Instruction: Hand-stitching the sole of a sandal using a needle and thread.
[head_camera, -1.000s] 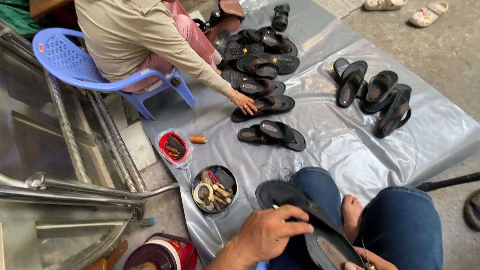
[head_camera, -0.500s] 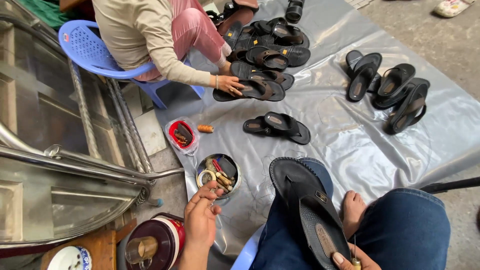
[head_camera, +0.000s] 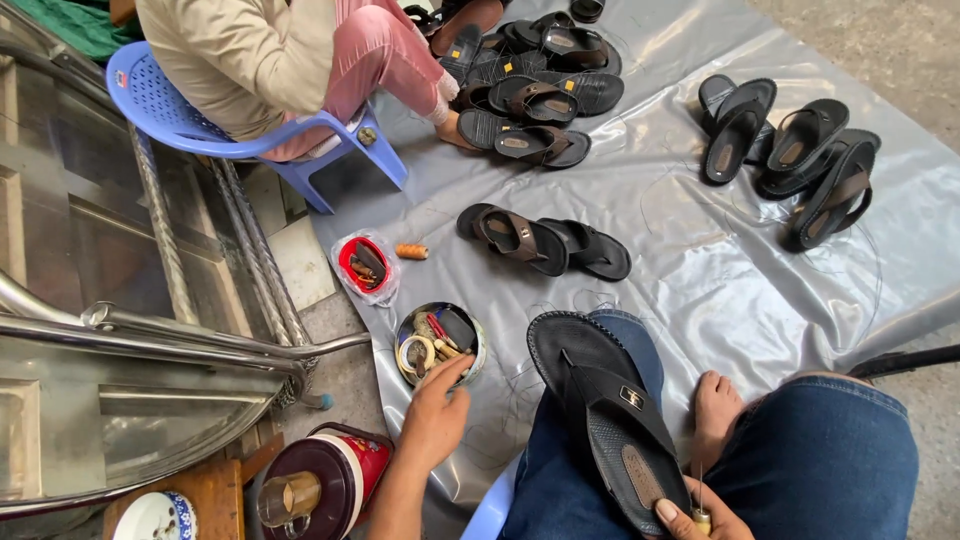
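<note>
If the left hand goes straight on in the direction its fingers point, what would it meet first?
The left hand points up and right at the round tin of small tools; its fingertips are already at the rim, so it would probably meet the tin's contents first.

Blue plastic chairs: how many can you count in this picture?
2: one blue chair at top left, under the seated person; part of another blue chair at the bottom edge, mostly hidden.

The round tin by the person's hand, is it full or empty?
Full: the round tin holds rings and small tools, and the left hand reaches its rim.
</note>
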